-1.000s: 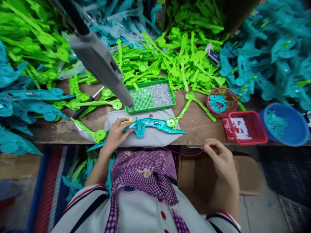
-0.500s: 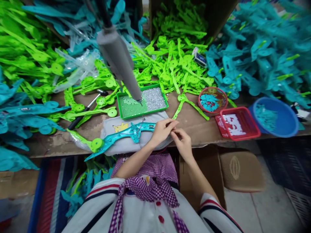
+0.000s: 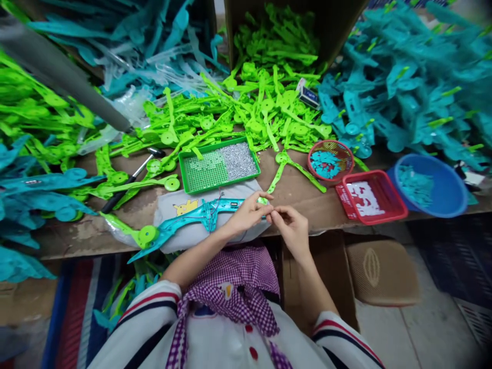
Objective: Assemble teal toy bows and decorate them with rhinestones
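Observation:
A long teal plastic shell (image 3: 182, 225), like half of a toy bow, lies on a grey cloth (image 3: 169, 205) with a yellow cartoon print. Thin wires run along the shell's middle. My left hand (image 3: 249, 211) is over the shell's right end, its fingers closed in a pinch. Close against it, my right hand (image 3: 291, 229) pinches too, fingertips meeting the left ones. Whatever sits between the fingertips is too small to make out. A round-ended green arm (image 3: 148, 236) is at the shell's left end.
A hanging electric screwdriver (image 3: 88, 97) crosses the upper left. Behind the cloth stands a green tray (image 3: 182, 174) of small screws. A hammer (image 3: 132, 177) lies left. Rightward are a round red basket (image 3: 312, 171), a red basket (image 3: 402, 212) and a blue basin (image 3: 453, 187). Green arms (image 3: 265, 107) pile behind.
The hanging screwdriver has swung from above the tray to the upper left. My hands stay together at the shell's right end, with a small shift of the fingers. The view has shifted slightly.

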The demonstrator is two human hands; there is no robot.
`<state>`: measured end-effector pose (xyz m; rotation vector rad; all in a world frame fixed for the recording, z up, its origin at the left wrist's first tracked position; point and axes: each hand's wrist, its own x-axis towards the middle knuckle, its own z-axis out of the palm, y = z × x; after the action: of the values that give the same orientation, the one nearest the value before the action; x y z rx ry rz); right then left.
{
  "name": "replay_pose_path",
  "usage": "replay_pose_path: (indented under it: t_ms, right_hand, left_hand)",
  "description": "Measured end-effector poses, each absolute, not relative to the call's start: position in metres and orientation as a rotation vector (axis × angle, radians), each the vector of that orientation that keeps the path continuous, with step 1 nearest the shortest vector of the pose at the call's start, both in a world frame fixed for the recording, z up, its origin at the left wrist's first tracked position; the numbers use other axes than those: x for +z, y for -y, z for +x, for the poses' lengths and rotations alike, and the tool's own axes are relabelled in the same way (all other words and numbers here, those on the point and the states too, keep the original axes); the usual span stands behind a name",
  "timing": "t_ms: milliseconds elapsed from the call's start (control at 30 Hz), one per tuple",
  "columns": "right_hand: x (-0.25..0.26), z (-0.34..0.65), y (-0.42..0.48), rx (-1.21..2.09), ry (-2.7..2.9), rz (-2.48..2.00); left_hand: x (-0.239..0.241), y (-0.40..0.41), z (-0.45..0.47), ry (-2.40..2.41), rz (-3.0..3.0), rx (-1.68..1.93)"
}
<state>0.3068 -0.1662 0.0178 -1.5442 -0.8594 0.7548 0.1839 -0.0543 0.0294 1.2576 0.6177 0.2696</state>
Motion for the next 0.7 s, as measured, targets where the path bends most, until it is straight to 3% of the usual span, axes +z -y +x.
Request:
replay_pose_path:
  t_ms: [167, 367, 700]
  right_hand:
    - [0.004, 0.298, 0.175, 0.742, 0.488, -1.533]
    - [0.0, 0.305, 0.175, 0.869, 0.507, -1.526]
    - [0.01, 0.307, 0.169, 0.778, 0.6, -1.533]
  left_hand:
    - [0.03, 0.059, 0.171, -0.537, 1.935, 0.45]
    - [0.032, 0.046, 0.172, -0.271, 2.606, 0.438]
    - [0.029, 0.032, 0.182, -0.2, 2.429, 0.608]
